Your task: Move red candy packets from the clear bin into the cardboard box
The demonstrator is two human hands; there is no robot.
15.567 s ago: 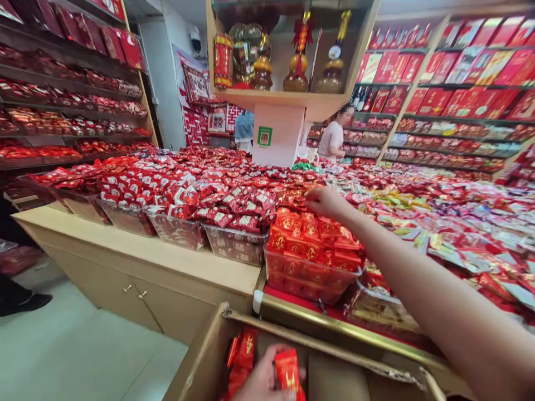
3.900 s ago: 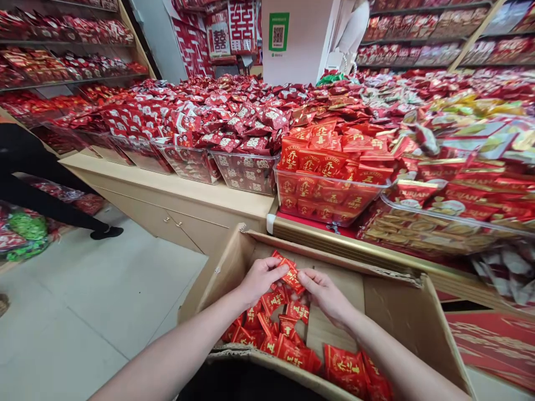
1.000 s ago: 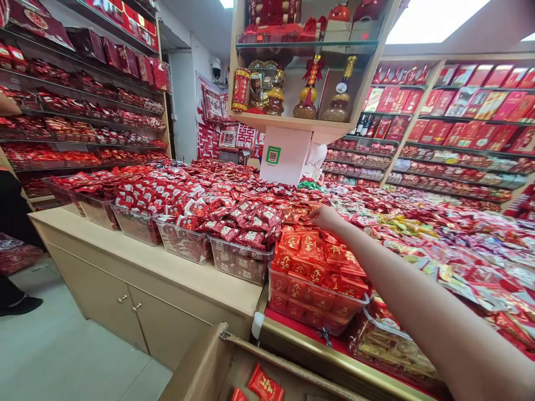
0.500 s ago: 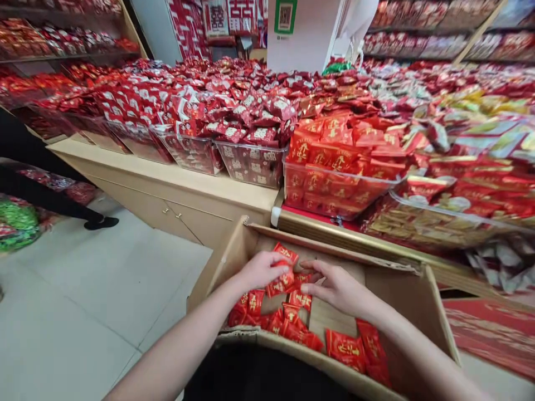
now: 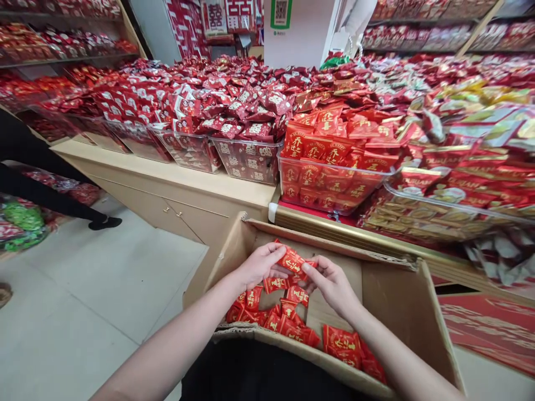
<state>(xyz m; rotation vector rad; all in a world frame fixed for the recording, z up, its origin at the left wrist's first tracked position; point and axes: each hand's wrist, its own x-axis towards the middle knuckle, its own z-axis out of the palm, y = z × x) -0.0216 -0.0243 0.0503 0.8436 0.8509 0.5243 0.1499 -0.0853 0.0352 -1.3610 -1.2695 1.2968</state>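
Between my two hands, above the inside of an open cardboard box point(image 5: 376, 289), is a red candy packet point(image 5: 291, 262) with gold lettering. My left hand point(image 5: 262, 266) pinches its left end between thumb and fingers. The right end is gripped by my right hand point(image 5: 328, 281), thumb on top. Several smaller red packets point(image 5: 288, 328) lie in the box below, heaped toward its near left side. A larger red packet point(image 5: 343, 345) rests near the front wall, right of the middle, partly beside my right forearm. My fingers hide some of the packets underneath.
Behind the box runs a counter point(image 5: 209, 184) with clear bins heaped with wrapped sweets, among them a bin of red packets point(image 5: 330, 184). A person's leg in black point(image 5: 54, 192) stands at the left on the tiled floor. A red printed carton point(image 5: 489, 328) is at the right.
My right hand has come onto the packet's right end. The packet, earlier at my left fingers, is now held level between both hands, slightly higher and nearer the box's far wall.
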